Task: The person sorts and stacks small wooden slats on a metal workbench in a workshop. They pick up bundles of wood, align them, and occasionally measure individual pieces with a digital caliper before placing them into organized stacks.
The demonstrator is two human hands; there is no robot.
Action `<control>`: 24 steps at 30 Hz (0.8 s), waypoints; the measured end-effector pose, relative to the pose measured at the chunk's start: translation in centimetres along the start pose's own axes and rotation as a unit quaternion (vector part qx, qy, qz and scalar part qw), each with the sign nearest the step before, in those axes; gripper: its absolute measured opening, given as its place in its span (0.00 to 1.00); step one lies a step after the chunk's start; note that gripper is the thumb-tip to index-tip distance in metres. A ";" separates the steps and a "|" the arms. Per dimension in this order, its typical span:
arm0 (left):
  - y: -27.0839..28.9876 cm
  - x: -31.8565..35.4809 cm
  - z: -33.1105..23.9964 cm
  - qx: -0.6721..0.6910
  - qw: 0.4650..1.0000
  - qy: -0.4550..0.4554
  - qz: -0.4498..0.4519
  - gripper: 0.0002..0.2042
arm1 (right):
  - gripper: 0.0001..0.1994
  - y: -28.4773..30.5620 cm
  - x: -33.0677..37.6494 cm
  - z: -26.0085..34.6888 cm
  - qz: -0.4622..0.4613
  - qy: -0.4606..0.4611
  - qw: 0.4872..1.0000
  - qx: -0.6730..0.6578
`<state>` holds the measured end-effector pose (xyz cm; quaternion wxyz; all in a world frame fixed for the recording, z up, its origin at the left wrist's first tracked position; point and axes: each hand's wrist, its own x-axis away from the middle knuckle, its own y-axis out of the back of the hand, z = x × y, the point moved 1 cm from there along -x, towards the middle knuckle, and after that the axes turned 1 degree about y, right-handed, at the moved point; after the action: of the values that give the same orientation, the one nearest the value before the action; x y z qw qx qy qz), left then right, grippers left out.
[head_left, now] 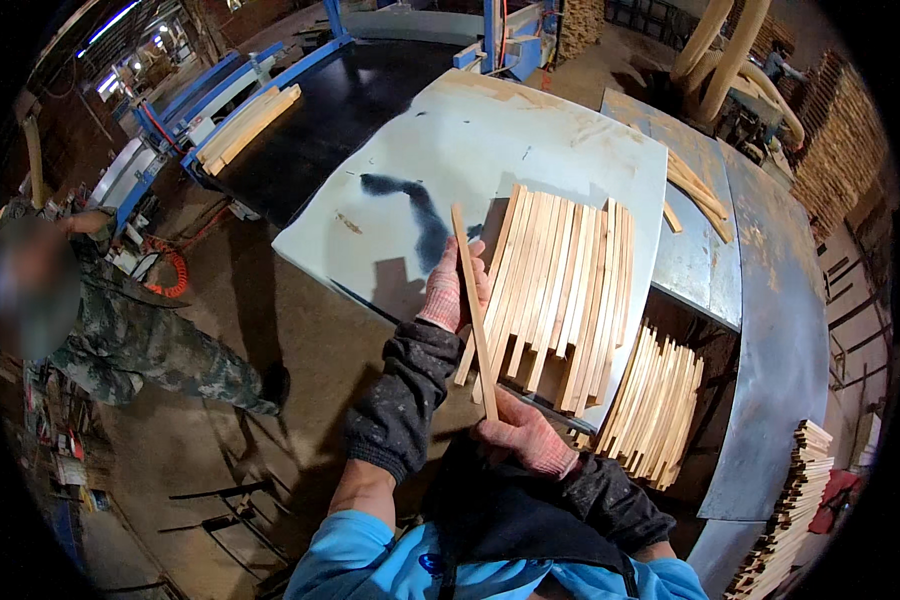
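Between my two hands a narrow wooden strip (473,310) is held up at a slant, in front of the table's near edge. My left hand (454,283), in a pinkish-white knit glove with bare fingertips, grips it around the middle. Lower down, my right hand (526,431), gloved the same way, is closed on its near end. Just right of my left hand, a layer of wooden strips (565,290) lies side by side on the pale sheet-topped table (370,230), their near ends uneven.
Below the table edge at right sits another stack of strips (655,405). Metal-topped tables (770,300) extend right, with a few loose strips (698,190). A black conveyor belt (340,110) lies beyond, with boards (250,128) beside it. A person in camouflage clothing (140,335) stands at left.
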<state>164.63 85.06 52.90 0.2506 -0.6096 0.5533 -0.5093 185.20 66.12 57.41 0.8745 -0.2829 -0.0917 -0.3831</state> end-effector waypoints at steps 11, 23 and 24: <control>2.9 -1.0 -1.7 0.030 0.999 0.045 -0.003 0.30 | 0.32 -1.3 -1.8 0.0 0.008 -0.018 0.999 -0.050; 3.2 -0.7 -0.9 0.038 0.999 0.033 -0.002 0.30 | 0.33 -2.1 -1.3 0.6 -0.017 -0.031 0.999 -0.019; 3.5 -0.8 -1.1 0.038 0.998 0.040 0.016 0.30 | 0.34 -2.3 -1.3 0.8 -0.017 -0.035 0.999 -0.012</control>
<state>162.29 85.13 49.99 0.2597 -0.5701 0.5525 -0.5499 182.70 66.16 58.54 0.8607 -0.3046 -0.1221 -0.3893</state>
